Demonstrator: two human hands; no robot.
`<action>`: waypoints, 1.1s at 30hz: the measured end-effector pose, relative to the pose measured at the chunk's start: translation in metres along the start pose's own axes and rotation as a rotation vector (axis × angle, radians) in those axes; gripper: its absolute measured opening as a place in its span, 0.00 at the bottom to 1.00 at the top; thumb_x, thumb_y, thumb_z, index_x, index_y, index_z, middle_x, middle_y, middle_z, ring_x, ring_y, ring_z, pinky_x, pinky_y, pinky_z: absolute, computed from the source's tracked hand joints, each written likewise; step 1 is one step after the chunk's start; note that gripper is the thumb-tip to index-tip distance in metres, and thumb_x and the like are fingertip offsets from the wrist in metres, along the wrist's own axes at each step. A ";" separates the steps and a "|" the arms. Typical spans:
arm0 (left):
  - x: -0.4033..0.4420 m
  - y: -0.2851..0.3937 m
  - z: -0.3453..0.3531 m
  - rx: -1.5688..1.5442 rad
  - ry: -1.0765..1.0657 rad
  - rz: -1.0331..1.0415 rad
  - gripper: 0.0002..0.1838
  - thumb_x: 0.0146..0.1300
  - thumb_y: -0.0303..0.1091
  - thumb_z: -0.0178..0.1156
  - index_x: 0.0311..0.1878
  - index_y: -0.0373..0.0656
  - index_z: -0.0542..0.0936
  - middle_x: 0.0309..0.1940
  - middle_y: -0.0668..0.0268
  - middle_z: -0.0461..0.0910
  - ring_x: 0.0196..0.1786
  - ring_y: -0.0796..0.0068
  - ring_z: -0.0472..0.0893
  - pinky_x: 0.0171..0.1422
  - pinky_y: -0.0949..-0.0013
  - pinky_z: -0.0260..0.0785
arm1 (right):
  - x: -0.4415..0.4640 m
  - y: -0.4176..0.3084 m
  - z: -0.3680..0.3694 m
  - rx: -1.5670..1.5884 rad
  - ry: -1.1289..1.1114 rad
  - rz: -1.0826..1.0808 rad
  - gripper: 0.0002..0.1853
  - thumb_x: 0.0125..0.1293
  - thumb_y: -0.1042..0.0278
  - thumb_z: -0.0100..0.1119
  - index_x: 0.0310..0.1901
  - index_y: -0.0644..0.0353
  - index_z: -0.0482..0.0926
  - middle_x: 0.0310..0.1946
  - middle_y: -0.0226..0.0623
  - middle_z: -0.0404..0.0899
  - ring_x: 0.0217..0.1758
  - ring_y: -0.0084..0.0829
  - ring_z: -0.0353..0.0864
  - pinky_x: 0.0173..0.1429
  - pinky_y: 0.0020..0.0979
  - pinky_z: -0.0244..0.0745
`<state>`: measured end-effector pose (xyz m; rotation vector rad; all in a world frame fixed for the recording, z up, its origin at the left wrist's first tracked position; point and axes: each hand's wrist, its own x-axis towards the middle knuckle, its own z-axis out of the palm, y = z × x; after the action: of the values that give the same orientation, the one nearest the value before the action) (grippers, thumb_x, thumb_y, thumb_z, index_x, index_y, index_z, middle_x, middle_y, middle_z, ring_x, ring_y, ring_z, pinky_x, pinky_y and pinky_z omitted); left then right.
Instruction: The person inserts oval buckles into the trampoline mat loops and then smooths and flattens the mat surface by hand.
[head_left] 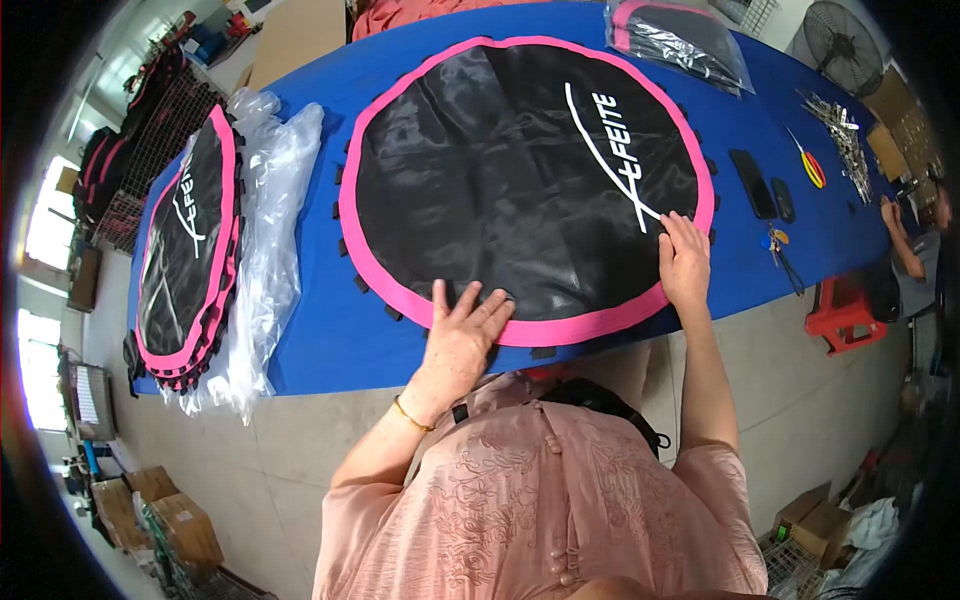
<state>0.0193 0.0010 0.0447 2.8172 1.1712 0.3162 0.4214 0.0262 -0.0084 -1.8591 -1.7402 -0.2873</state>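
A round black trampoline mat (480, 180) with a pink border and white lettering lies spread on the blue table in front of me. Short black loops stick out around its edge. My left hand (465, 325) rests on the near border with its fingers spread over the black fabric. Flat on the right side of the mat, close to the lower end of the white logo, is my right hand (685, 255), fingers stretched out. Neither hand grips anything.
Left of the mat lie clear plastic bags (270, 230) and a stack of similar mats (190, 250). A bagged mat (680, 45) sits at the far edge. To the right are a phone (752, 184), scissors (810, 165), keys (775, 240) and metal pieces (845, 145). A red stool (843, 315) stands beside a seated person.
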 end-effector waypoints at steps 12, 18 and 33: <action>-0.015 -0.019 -0.001 0.022 0.039 -0.156 0.30 0.63 0.25 0.59 0.71 0.48 0.81 0.73 0.65 0.80 0.78 0.48 0.73 0.86 0.24 0.39 | -0.002 0.002 0.001 -0.022 -0.024 0.027 0.17 0.80 0.63 0.56 0.64 0.56 0.84 0.67 0.44 0.83 0.75 0.46 0.76 0.82 0.47 0.63; -0.009 -0.020 0.003 0.001 0.052 -0.118 0.30 0.62 0.25 0.59 0.71 0.47 0.81 0.72 0.63 0.80 0.77 0.50 0.73 0.85 0.23 0.41 | -0.001 0.001 0.001 -0.017 -0.023 0.032 0.17 0.79 0.64 0.56 0.63 0.57 0.85 0.66 0.44 0.83 0.75 0.46 0.77 0.82 0.46 0.64; -0.039 -0.057 -0.006 0.147 0.075 -0.339 0.31 0.61 0.24 0.59 0.70 0.52 0.82 0.72 0.67 0.81 0.77 0.50 0.73 0.86 0.24 0.41 | 0.000 0.001 -0.001 -0.023 -0.048 0.033 0.17 0.79 0.65 0.56 0.64 0.57 0.84 0.67 0.43 0.83 0.76 0.46 0.75 0.82 0.45 0.63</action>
<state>-0.0489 0.0136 0.0363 2.6737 1.7213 0.3237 0.4228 0.0252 -0.0081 -1.9232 -1.7429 -0.2530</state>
